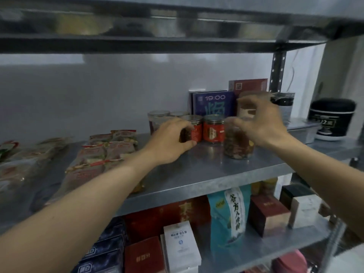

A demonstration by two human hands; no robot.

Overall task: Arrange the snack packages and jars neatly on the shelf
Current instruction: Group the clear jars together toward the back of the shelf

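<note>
On the metal shelf, my left hand grips a small red-labelled jar. A second red-labelled jar stands just right of it. My right hand curls over the top of a taller clear jar of brownish snacks; whether the fingers touch its lid is unclear. Another clear jar stands behind that hand, partly hidden. Two more jars sit at the back left of the group. Snack packages lie flat in a loose pile on the shelf's left half.
A blue box and a red box lean on the back wall. A black jar and a black-and-white tub stand to the right. The lower shelf holds boxes and a teal pouch. An upper shelf hangs close overhead.
</note>
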